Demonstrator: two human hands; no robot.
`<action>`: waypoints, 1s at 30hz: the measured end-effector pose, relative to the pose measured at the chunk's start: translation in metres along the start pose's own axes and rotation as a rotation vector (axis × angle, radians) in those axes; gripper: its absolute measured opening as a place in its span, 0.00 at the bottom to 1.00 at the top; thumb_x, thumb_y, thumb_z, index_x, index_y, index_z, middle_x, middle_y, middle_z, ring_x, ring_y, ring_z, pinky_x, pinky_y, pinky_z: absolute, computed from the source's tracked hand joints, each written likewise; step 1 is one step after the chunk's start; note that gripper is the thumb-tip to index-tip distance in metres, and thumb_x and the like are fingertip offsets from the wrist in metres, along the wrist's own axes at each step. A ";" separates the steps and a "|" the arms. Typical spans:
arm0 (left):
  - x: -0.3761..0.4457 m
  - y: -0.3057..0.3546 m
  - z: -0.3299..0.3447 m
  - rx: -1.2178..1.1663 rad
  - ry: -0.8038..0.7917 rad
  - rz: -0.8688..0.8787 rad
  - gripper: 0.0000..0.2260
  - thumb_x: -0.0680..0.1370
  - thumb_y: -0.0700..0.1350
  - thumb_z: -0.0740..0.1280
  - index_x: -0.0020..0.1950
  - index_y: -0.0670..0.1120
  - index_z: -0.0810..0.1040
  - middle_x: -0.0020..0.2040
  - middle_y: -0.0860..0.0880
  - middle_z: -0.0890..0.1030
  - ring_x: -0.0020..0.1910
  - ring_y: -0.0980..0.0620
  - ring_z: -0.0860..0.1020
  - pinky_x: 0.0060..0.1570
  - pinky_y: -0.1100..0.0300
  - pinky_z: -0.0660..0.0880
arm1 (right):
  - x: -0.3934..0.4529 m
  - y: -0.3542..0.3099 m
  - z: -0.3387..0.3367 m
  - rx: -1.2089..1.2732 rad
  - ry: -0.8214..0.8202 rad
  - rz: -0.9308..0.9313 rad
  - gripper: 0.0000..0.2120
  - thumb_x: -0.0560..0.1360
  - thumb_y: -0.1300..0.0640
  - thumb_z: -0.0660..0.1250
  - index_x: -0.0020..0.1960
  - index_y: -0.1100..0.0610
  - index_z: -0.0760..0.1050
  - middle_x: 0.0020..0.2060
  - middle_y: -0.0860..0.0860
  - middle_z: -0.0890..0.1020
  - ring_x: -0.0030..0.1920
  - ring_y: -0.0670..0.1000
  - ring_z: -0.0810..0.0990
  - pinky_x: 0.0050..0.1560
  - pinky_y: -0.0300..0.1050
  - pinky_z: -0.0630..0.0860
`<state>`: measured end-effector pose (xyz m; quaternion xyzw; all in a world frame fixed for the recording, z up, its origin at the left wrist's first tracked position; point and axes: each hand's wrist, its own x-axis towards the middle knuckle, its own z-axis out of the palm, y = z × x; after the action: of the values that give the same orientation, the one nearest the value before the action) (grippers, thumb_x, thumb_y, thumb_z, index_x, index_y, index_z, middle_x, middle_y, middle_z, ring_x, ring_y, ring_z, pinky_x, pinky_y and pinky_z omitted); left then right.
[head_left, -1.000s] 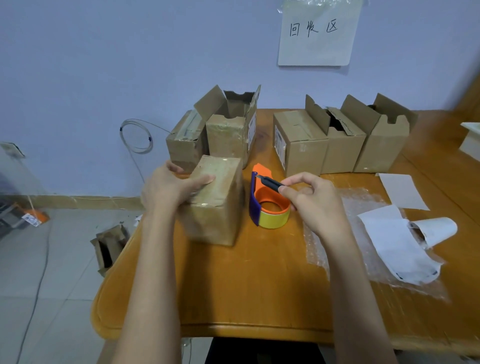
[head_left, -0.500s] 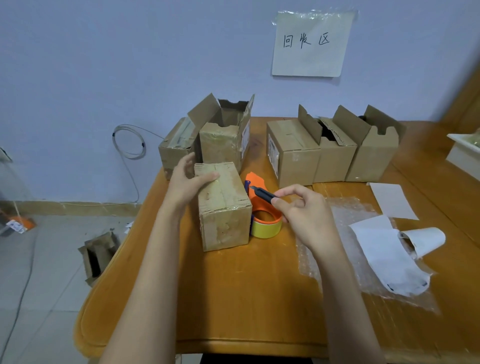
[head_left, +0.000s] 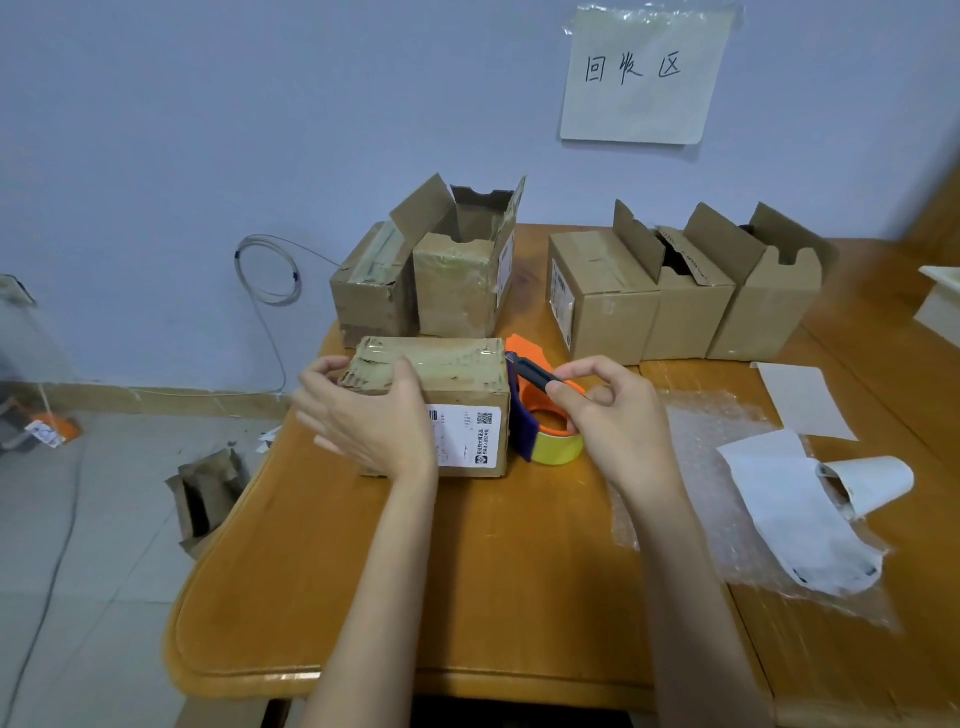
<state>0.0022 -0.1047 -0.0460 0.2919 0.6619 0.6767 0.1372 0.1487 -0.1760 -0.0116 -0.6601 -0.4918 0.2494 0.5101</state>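
Near the left edge of the wooden table (head_left: 467, 597), the left hand (head_left: 371, 421) grips the brown taped cardboard box (head_left: 457, 384), thumb on top. Just beside it lies an orange tape dispenser (head_left: 550, 441). Above the dispenser, the right hand (head_left: 618, 421) pinches a slim black cutter (head_left: 535, 375). Clear bubble wrap (head_left: 727, 519) lies further right.

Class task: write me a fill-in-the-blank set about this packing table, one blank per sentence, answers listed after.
The left hand holds the taped box, whose near side bears a white shipping ____.
The right hand pinches a thin dark tool near the orange tape dispenser, whose roll is ____.
White paper lies on clear ____ wrap on the table.
Missing words: label, yellow, bubble.
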 end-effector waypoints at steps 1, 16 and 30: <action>-0.003 -0.002 0.000 -0.004 0.020 0.000 0.17 0.66 0.47 0.72 0.50 0.48 0.69 0.52 0.53 0.69 0.57 0.50 0.69 0.56 0.60 0.56 | 0.000 0.000 0.000 0.002 -0.001 -0.003 0.01 0.75 0.55 0.69 0.46 0.50 0.79 0.29 0.56 0.78 0.32 0.49 0.74 0.35 0.44 0.71; 0.004 0.028 0.001 0.335 -0.553 0.734 0.11 0.80 0.47 0.61 0.56 0.50 0.81 0.58 0.52 0.79 0.59 0.53 0.75 0.59 0.56 0.68 | 0.002 0.001 -0.004 -0.090 0.065 -0.028 0.01 0.73 0.53 0.71 0.45 0.49 0.80 0.30 0.56 0.80 0.36 0.57 0.79 0.38 0.52 0.77; 0.000 0.015 0.009 0.570 -0.538 0.710 0.17 0.82 0.48 0.54 0.51 0.51 0.83 0.50 0.51 0.83 0.52 0.50 0.76 0.51 0.56 0.67 | 0.005 -0.003 0.001 -0.070 0.113 0.009 0.02 0.72 0.53 0.73 0.42 0.47 0.81 0.27 0.51 0.78 0.36 0.56 0.80 0.42 0.55 0.79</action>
<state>0.0109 -0.0985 -0.0314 0.6872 0.6215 0.3757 -0.0200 0.1482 -0.1713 -0.0082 -0.6929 -0.4677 0.1967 0.5123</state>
